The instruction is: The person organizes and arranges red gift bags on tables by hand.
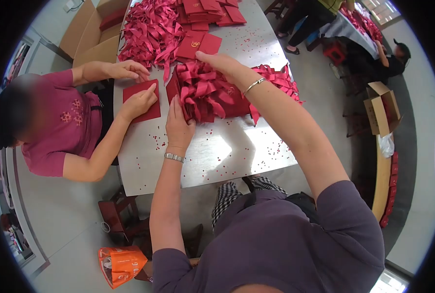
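Observation:
A row of red gift bags (pixel 237 106) with looped pink-red ribbon handles (pixel 198 88) lies packed together on the metal table. My left hand (pixel 179 128) holds the near left end of the row, its fingers stretched up along the outermost bag. Reaching over from the right, my right hand (pixel 221 66) grips the far side of the row. Its thumb points left and its other fingers are mostly hidden behind the ribbons. Just beyond it lies a flat red bag (pixel 208 43) with a gold emblem.
At left a co-worker's hands (pixel 140 102) rest at a flat red bag (pixel 151 113). A ribbon heap (pixel 149 34) and stacked red bags (pixel 200 10) lie farther back. Small red dots scatter over the table (pixel 198 173). An orange bag (pixel 121 266) stands below left.

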Demonstrator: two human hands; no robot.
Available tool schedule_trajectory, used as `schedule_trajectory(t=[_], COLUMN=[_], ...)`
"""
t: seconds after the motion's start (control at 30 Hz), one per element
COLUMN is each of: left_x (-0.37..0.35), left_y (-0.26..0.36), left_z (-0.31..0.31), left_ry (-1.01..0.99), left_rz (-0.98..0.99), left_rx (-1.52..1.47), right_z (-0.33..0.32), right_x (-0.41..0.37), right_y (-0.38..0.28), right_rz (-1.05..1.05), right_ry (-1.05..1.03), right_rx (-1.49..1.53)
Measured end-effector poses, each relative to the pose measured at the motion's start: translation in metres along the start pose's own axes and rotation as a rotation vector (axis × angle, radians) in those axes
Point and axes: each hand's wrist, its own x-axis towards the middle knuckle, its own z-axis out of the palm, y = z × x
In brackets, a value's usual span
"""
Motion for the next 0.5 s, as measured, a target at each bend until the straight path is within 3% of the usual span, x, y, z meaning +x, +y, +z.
schedule_trajectory(t=[0.07, 0.1, 0.17, 0.2, 0.27, 0.33, 0.43, 0.47, 0.5], left_x=[-0.004, -0.007, -0.014, -0.018, -0.026, -0.030, -0.040, -0.048, -0.050], left_y=[0.001, 0.001, 0.009, 0.015, 0.032, 0.046, 0.060, 0.048, 0.047], left_z=[0.000, 0.001, 0.006, 0.009, 0.009, 0.005, -0.025, -0.030, -0.044], left_ry=[-0.003, -0.012, -0.005, 0.039, 0.082, 0.033, -0.099, -0.100, 0.020], left_rz=[0.040, 0.079, 0.126, 0.103, 0.081, 0.059, 0.099, 0.092, 0.012], left_rx=[0.047, 0.095, 0.118, 0.131, 0.147, 0.194, -0.140, -0.208, -0.201], right_z=[0.017, 0.031, 0.045, 0.060, 0.070, 0.066, 0.056, 0.053, 0.052], right_x=[-0.013, -0.019, -0.032, -0.032, -0.046, -0.042, -0.055, -0.064, -0.078], right_y=[-0.009, -0.010, -0.017, -0.011, -0.003, -0.003, -0.005, -0.008, -0.013], right_rz=[0.008, 0.015, -0.168, -0.277, -0.348, -0.354, -0.473, -0.482, -0.588], right_ry=[-0.061, 0.020, 0.050, 0.244, 0.279, 0.231, 0.051, 0.042, -0.082], right_rx=[0.002, -0.062, -0.496, -0.795, -1.066, -1.017, -1.097, -1.097, -1.106])
